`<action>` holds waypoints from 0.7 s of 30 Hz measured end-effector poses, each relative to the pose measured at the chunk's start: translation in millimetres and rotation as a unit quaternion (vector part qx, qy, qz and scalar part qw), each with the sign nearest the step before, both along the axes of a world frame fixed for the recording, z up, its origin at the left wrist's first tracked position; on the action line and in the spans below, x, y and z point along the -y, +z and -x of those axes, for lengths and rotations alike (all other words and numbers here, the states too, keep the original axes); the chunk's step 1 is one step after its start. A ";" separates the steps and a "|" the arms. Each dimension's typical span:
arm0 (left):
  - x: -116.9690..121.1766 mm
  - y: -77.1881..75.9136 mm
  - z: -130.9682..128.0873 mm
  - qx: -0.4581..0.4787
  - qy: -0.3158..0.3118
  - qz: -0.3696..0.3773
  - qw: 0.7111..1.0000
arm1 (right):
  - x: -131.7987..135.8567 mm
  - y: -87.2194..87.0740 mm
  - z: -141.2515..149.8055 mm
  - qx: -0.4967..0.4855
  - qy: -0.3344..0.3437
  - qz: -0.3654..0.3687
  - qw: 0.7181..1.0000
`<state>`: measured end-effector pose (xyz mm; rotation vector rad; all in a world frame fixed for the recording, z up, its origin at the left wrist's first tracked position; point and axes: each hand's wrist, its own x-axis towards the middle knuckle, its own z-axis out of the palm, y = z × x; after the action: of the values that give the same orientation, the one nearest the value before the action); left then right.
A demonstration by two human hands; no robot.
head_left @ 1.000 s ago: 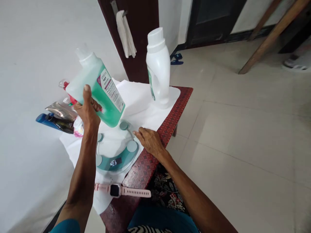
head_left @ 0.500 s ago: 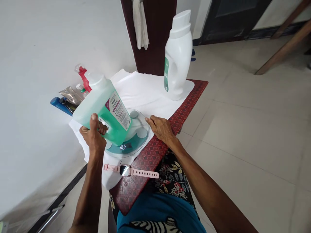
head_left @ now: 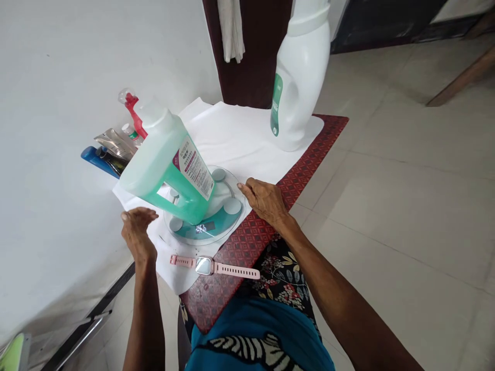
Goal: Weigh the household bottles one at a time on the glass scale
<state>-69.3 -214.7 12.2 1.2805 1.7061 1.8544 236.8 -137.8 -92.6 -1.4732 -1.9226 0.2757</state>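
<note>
A translucent jug of green liquid (head_left: 174, 193) stands on a round glass scale (head_left: 228, 226) with a lit display. Its label faces right and its hollow handle is on the near left side. My left hand (head_left: 139, 232) is open beside the handle, apart from it, with fingers stretched toward the jug. At the scale's right rim, my right hand (head_left: 266, 203) rests on the table edge with its fingers curled in; their undersides are hidden. In front of the scale lies a pink-strapped smartwatch (head_left: 203, 265).
A tall white bottle (head_left: 303, 77) stands at the back right on the white cloth (head_left: 247, 136). Against the wall are a blue tube (head_left: 98, 162), a silver tube (head_left: 116, 144) and a red-handled item (head_left: 135, 114). The red patterned table edge (head_left: 309, 167) runs along the right.
My left hand has let go of the jug's handle and drawn back slightly to the left. The right hand keeps its place by the scale. The view has shifted a little.
</note>
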 end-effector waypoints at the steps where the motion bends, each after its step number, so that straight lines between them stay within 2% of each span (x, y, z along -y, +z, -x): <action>1: 7.2 -9.5 6.9 0.008 0.028 0.016 0.999 | 0.4 -0.5 0.3 0.002 -0.001 -0.003 1.000; 5: 35.0 -41.2 29.7 -0.004 0.111 0.066 0.992 | -0.2 -4.7 0.6 0.003 -0.003 -0.013 1.000; 9: 48.6 -51.0 36.4 -0.059 0.118 0.075 0.988 | -1.4 -8.7 -1.8 -0.009 -0.002 -0.020 1.000; 12: 43.3 -49.2 31.6 -0.119 0.102 0.072 0.985 | 4.5 3.3 2.2 -0.069 -0.009 -0.030 0.997; 16: 24.6 -43.4 22.4 -0.117 0.085 0.099 0.985 | 25.4 46.2 32.7 -0.201 0.012 -0.057 0.978; 19: 12.5 -29.4 10.4 -0.110 0.051 0.065 0.991 | 35.4 72.3 64.1 -0.241 0.083 -0.090 0.963; 21: 6.2 -14.9 -3.2 -0.115 -0.002 0.028 0.993 | 34.4 75.0 73.8 -0.250 0.088 -0.109 0.958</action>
<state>-66.1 -220.8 -2.7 1.5227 1.8520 1.6995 163.0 -172.3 -17.6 -0.9719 -1.6081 0.4547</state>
